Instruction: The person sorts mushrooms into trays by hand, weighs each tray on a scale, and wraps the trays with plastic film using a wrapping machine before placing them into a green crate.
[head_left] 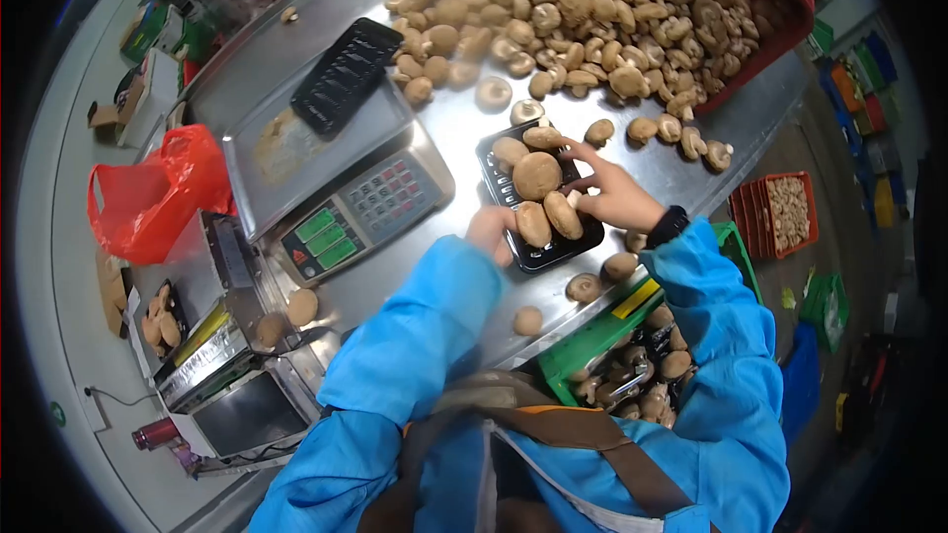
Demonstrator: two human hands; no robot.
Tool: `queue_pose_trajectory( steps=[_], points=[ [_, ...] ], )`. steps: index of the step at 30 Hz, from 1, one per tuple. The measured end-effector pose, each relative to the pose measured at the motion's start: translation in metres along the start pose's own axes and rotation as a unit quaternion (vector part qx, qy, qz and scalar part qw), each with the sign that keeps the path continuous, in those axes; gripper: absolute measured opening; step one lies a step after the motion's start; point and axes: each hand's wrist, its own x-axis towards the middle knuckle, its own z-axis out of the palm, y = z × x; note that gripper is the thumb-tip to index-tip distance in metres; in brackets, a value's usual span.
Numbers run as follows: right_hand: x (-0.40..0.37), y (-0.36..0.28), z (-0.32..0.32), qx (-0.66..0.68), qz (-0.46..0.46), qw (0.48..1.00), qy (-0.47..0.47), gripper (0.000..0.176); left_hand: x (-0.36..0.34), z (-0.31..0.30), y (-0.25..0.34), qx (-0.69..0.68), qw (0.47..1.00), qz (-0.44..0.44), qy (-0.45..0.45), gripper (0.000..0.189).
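Observation:
A black plastic tray lies on the metal table in front of me, with several brown mushrooms in it. My left hand grips the tray's near left edge, its fingers closed there and close to a mushroom. From the right, my right hand reaches over the tray. Its lower fingers are on a mushroom with a pale stem showing, while the upper finger stretches toward the tray's far end. Blue sleeves cover both arms.
A large mushroom pile spills from a red crate. Left of the tray stands a digital scale carrying another black tray. A green crate sits near my body. A wrapping machine and red bag are left.

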Motion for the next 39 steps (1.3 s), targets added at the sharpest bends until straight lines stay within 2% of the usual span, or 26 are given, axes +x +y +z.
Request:
queue_pose_trajectory(
  steps=[1, 2, 4, 6, 7, 8, 10, 11, 12, 14, 15, 16, 18, 20, 22, 24, 26, 28, 30, 31, 32, 34, 37, 38, 39],
  points=[
    [-0.007, -0.027, 0.006, -0.021, -0.008, 0.997, 0.070, 0.071, -0.012, 0.004, 0.008, -0.041, 0.999, 0.006, -0.018, 0.054],
    [-0.004, -0.019, 0.001, -0.038, -0.103, 0.990, 0.082, 0.069, -0.023, 0.005, 0.016, -0.082, 0.996, 0.014, -0.036, 0.052],
    [-0.001, -0.015, -0.004, -0.029, -0.110, 0.987, 0.117, 0.070, -0.033, 0.002, 0.027, -0.097, 0.994, 0.042, -0.034, 0.051],
    [-0.006, -0.024, 0.013, 0.136, -0.032, 0.986, 0.088, 0.070, -0.044, 0.003, 0.040, -0.137, 0.983, 0.118, -0.020, 0.051],
    [-0.008, -0.037, 0.029, 0.232, 0.045, 0.971, 0.031, 0.069, -0.050, 0.003, 0.046, -0.141, 0.978, 0.152, -0.025, 0.052],
    [-0.004, -0.040, 0.048, 0.313, 0.076, 0.947, 0.003, 0.064, -0.056, 0.003, 0.052, -0.144, 0.975, 0.168, -0.025, 0.052],
    [0.014, -0.057, 0.080, 0.330, 0.055, 0.942, 0.019, 0.059, -0.075, 0.005, 0.066, -0.113, 0.955, 0.273, 0.010, 0.050],
    [0.033, -0.047, 0.087, 0.314, 0.033, 0.948, 0.049, 0.055, -0.090, 0.007, 0.074, -0.120, 0.949, 0.290, 0.010, 0.051],
    [0.045, -0.063, 0.095, 0.319, 0.019, 0.947, 0.043, 0.052, -0.105, 0.004, 0.085, -0.121, 0.946, 0.300, 0.012, 0.051],
    [0.078, -0.075, 0.098, 0.278, -0.008, 0.960, -0.008, 0.049, -0.134, -0.009, 0.109, -0.167, 0.955, 0.245, -0.008, 0.052],
    [0.094, -0.083, 0.099, 0.254, -0.025, 0.966, -0.039, 0.047, -0.148, -0.017, 0.121, -0.135, 0.968, 0.213, 0.001, 0.052],
    [0.108, -0.093, 0.100, 0.224, -0.023, 0.972, -0.069, 0.047, -0.155, -0.031, 0.131, -0.105, 0.967, 0.208, 0.099, 0.036],
    [0.143, -0.099, 0.103, 0.163, 0.001, 0.979, -0.123, 0.043, -0.170, -0.045, 0.142, -0.068, 0.971, 0.210, 0.086, 0.031],
    [0.177, -0.105, 0.103, 0.133, 0.036, 0.987, -0.079, 0.042, -0.176, -0.053, 0.152, -0.058, 0.968, 0.229, 0.079, 0.030],
    [0.223, -0.094, 0.104, 0.095, 0.052, 0.987, 0.116, 0.051, -0.170, -0.070, 0.160, -0.130, 0.950, 0.272, 0.084, 0.046],
    [0.272, -0.075, 0.095, 0.073, 0.057, 0.981, 0.170, 0.050, -0.160, -0.092, 0.163, -0.168, 0.942, 0.273, 0.103, 0.046],
    [0.308, -0.056, 0.092, 0.048, 0.082, 0.978, 0.186, 0.026, -0.158, -0.099, 0.166, -0.232, 0.930, 0.268, 0.094, 0.045],
    [0.318, -0.058, 0.094, 0.001, 0.059, 0.976, 0.208, 0.021, -0.152, -0.101, 0.171, -0.247, 0.920, 0.276, 0.126, 0.044],
    [0.317, -0.063, 0.091, 0.256, 0.042, 0.932, 0.254, 0.016, -0.145, -0.111, 0.172, -0.259, 0.910, 0.272, 0.176, 0.040],
    [0.305, -0.074, 0.082, 0.291, 0.081, 0.921, 0.247, 0.015, -0.145, -0.107, 0.172, -0.238, 0.913, 0.283, 0.173, 0.039],
    [0.318, -0.056, 0.064, 0.317, 0.053, 0.909, 0.267, 0.015, -0.144, -0.103, 0.172, -0.217, 0.915, 0.294, 0.169, 0.038],
    [0.304, -0.045, 0.031, 0.421, 0.008, 0.846, 0.326, 0.013, -0.148, -0.085, 0.173, -0.195, 0.916, 0.291, 0.197, 0.038],
    [0.271, -0.005, -0.031, 0.570, -0.056, 0.748, 0.335, 0.013, -0.144, -0.085, 0.173, -0.215, 0.942, 0.216, 0.140, 0.033],
    [0.261, 0.021, -0.057, 0.607, -0.089, 0.714, 0.337, 0.013, -0.143, -0.080, 0.171, -0.184, 0.944, 0.221, 0.160, 0.031],
    [0.238, 0.046, -0.088, 0.669, -0.108, 0.705, 0.208, 0.019, -0.141, -0.077, 0.170, -0.174, 0.944, 0.227, 0.167, 0.031]
  ],
)
